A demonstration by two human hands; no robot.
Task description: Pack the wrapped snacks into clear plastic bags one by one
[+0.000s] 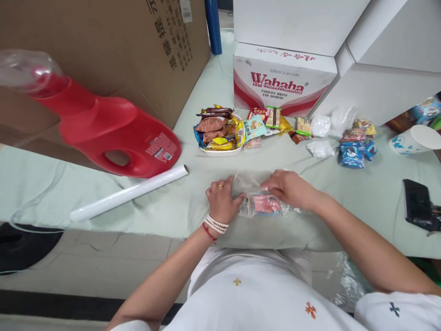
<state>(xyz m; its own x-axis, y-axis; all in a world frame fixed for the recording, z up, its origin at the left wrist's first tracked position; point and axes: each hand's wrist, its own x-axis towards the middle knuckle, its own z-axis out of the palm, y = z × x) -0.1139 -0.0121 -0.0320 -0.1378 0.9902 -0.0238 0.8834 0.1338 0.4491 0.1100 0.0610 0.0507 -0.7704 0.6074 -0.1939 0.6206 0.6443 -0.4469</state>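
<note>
A clear plastic bag (245,183) lies crumpled on the table in front of me. A pink packet (267,204) lies in or under the clear film; I cannot tell which. My left hand (223,200) grips the bag's left side, thumb at the lower edge and fingers higher up. From the other side, my right hand (292,189) pinches the film just above the packet, its fingertips partly hidden. Behind the bag stands a white bowl (225,152) filled with wrapped snacks (220,131).
Loose snack packets (274,117), blue packets (352,153) and crumpled clear wrappers (321,149) lie toward the back. Left are a white roll (131,193) and a red detergent bottle (120,124). A paper cup (411,140), a phone (416,200) and a Wahaha box (280,85) stand around.
</note>
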